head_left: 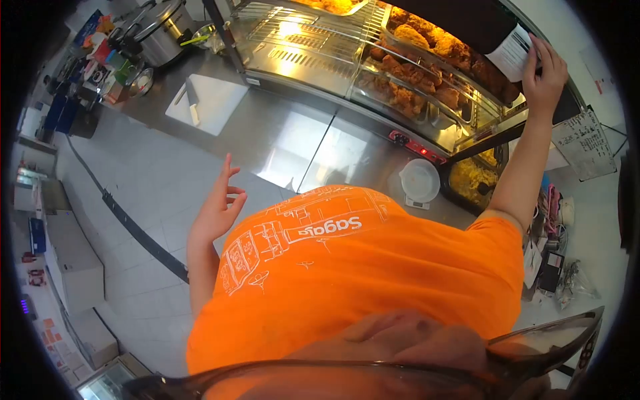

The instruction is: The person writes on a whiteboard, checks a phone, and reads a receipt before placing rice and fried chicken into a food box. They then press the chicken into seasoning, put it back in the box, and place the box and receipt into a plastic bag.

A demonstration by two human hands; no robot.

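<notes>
My right hand is raised high at the upper right, its fingers closed on a white printed paper slip that sits against a dark panel above the heated display case. My left hand hangs free at my side over the floor, fingers spread, holding nothing. My orange printed T-shirt fills the middle of the view. Fried chicken pieces lie in the trays of the case below my right hand.
A steel counter runs in front of the case, bearing a white cutting board with a knife and a white round scale. A large steel pot and small containers stand at the upper left. White boxes line the floor at left.
</notes>
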